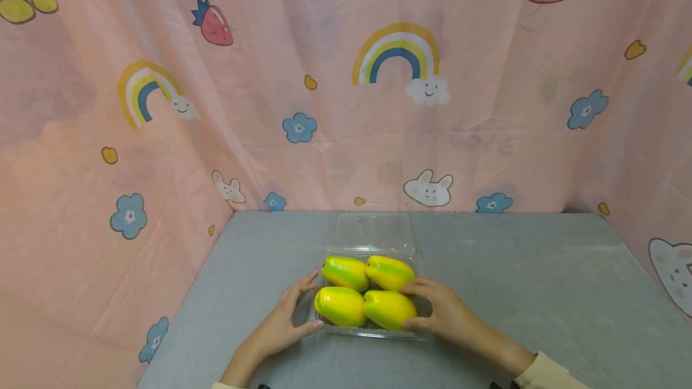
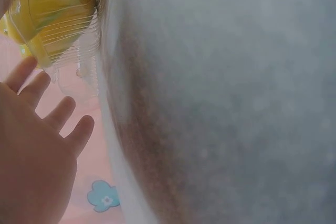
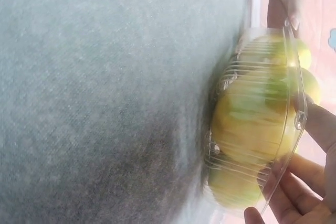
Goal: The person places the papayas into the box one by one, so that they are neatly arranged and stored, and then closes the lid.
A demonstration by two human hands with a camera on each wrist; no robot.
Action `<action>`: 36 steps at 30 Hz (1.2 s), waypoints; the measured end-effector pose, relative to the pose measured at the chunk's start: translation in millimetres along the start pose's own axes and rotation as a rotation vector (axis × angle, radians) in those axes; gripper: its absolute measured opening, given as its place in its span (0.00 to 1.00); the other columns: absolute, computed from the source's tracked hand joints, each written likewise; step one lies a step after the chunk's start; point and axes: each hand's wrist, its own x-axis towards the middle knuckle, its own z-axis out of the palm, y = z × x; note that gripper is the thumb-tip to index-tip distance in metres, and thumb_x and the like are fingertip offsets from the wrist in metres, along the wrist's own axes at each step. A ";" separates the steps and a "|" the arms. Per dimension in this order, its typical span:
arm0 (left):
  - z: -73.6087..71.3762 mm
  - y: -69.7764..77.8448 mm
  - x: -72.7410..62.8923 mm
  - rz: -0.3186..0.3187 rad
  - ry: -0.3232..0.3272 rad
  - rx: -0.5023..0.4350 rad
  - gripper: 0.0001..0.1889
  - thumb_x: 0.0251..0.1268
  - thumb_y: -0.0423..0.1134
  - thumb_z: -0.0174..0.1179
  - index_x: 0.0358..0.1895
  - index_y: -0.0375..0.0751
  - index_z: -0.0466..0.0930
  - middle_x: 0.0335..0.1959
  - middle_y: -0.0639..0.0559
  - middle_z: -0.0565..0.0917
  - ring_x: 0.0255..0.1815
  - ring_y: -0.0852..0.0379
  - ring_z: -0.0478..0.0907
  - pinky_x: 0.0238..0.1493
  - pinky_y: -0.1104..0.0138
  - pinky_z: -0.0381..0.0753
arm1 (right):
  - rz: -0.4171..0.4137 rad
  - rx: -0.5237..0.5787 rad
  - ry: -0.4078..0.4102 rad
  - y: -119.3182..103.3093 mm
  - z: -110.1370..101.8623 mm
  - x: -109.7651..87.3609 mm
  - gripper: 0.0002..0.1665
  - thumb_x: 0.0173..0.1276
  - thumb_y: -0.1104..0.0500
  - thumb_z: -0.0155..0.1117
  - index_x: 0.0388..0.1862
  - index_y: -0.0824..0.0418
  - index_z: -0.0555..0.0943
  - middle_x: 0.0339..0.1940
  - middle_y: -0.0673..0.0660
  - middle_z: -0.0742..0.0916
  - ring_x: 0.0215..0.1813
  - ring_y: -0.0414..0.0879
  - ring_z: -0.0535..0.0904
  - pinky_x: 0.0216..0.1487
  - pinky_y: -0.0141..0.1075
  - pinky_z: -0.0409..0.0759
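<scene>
Several glossy yellow-green fruits that look like papayas lie in two rows in a clear plastic clamshell box (image 1: pixel 373 334), its lid (image 1: pixel 373 231) folded back behind it. My left hand (image 1: pixel 281 320) is beside the box's left side, thumb near the front corner; in the left wrist view its fingers (image 2: pixel 79 135) are spread and fairly straight. With thumb and fingers, my right hand (image 1: pixel 454 314) grips the right end of the front right papaya (image 1: pixel 388 310). The right wrist view shows that thumb (image 3: pixel 319 121) over the box rim, with papayas (image 3: pixel 252 119) seen through the wall.
The box stands on a grey table (image 1: pixel 513 275). A pink patterned curtain (image 1: pixel 335 95) hangs along the back and both sides, with the lid's far edge close to it.
</scene>
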 end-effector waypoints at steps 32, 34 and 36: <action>-33.3 -19.0 65.0 0.089 0.115 -0.126 0.38 0.72 0.44 0.58 0.79 0.51 0.47 0.75 0.46 0.66 0.75 0.42 0.63 0.73 0.40 0.62 | 0.155 0.176 0.162 52.4 -32.3 42.8 0.40 0.64 0.43 0.69 0.71 0.57 0.70 0.63 0.61 0.80 0.61 0.57 0.77 0.64 0.58 0.77; -34.8 -19.3 74.4 0.065 0.110 -0.130 0.38 0.73 0.45 0.57 0.79 0.53 0.47 0.73 0.45 0.68 0.74 0.42 0.65 0.73 0.41 0.63 | 0.179 0.186 0.155 59.8 -32.8 49.3 0.42 0.64 0.42 0.69 0.73 0.57 0.68 0.64 0.62 0.79 0.62 0.58 0.77 0.64 0.58 0.76; -35.4 -19.8 84.6 0.042 0.111 -0.138 0.37 0.73 0.45 0.57 0.79 0.55 0.47 0.70 0.45 0.72 0.71 0.43 0.69 0.73 0.42 0.65 | 0.205 0.204 0.143 66.9 -33.1 55.7 0.44 0.65 0.41 0.67 0.74 0.57 0.66 0.65 0.63 0.78 0.63 0.59 0.76 0.65 0.58 0.75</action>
